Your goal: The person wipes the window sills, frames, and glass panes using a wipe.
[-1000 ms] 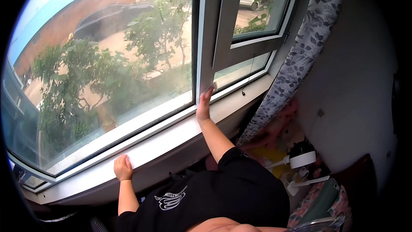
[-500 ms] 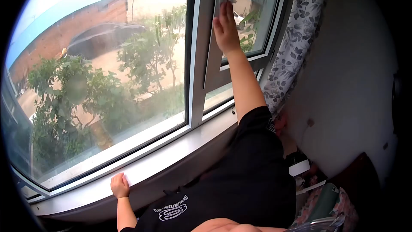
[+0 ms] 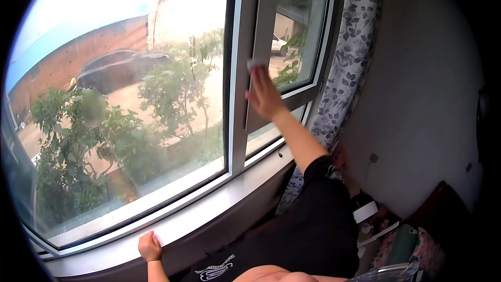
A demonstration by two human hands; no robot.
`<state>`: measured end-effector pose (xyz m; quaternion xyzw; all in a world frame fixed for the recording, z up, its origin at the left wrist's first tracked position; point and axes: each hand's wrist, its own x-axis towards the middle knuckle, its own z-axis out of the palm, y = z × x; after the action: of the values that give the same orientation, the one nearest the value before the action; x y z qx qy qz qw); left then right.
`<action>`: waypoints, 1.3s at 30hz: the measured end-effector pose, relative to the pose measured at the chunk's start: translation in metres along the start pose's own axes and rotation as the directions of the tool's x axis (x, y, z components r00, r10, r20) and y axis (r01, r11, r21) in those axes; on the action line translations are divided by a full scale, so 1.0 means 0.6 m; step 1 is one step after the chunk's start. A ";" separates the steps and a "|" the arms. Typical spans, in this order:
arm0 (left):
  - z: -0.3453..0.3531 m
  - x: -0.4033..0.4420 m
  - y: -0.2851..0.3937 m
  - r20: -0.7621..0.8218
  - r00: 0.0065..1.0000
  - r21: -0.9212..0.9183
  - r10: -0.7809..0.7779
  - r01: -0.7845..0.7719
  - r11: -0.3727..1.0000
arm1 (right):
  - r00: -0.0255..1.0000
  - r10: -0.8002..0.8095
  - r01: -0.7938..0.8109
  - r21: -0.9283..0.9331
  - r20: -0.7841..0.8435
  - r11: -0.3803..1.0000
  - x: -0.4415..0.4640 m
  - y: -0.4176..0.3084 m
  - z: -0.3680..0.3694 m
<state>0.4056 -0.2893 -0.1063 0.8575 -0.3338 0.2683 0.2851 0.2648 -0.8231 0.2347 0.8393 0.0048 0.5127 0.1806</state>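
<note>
Both sets of fingers are leaving grip unclear: the right hand (image 3: 266,97) is pressing a pale scrap (image 3: 252,63) to the frame (image 3: 265,21), the left hand (image 3: 150,246) resting on the sill (image 3: 209,204); hazy pane (image 3: 130,109) is suggesting unfinished work.

Your black T-shirt (image 3: 308,230) is matt cloth with a pale print on the chest. The windowsill (image 3: 209,206) in front of you is smooth and glossy, bright with glare. The window frame (image 3: 239,125) looks like smooth grey metal with a satin sheen, around a glass pane (image 3: 120,125) that is hazy and smeared. To your right, the curtain (image 3: 349,57) is matt, leaf-printed cloth, beside a dull, matt wall (image 3: 417,73).
</note>
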 end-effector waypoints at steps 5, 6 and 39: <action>0.004 -0.004 -0.004 -0.048 0.999 -0.003 -0.019 0.019 1.000 | 0.979 0.038 -0.076 -0.186 -0.200 0.980 0.328 0.064 -0.102; 0.004 -0.005 -0.005 -0.052 0.998 0.003 -0.028 0.028 1.000 | 0.969 0.007 -0.079 -0.284 -0.247 0.955 0.364 0.086 -0.102; 0.011 0.002 -0.007 -0.066 0.998 0.024 -0.004 0.006 1.000 | 0.905 -0.310 0.364 -0.152 0.293 0.919 0.092 -0.064 -0.027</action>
<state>0.4114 -0.2917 -0.1114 0.8524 -0.3188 0.2997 0.2864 0.2840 -0.7716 0.2769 0.8634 0.0741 0.3556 0.3503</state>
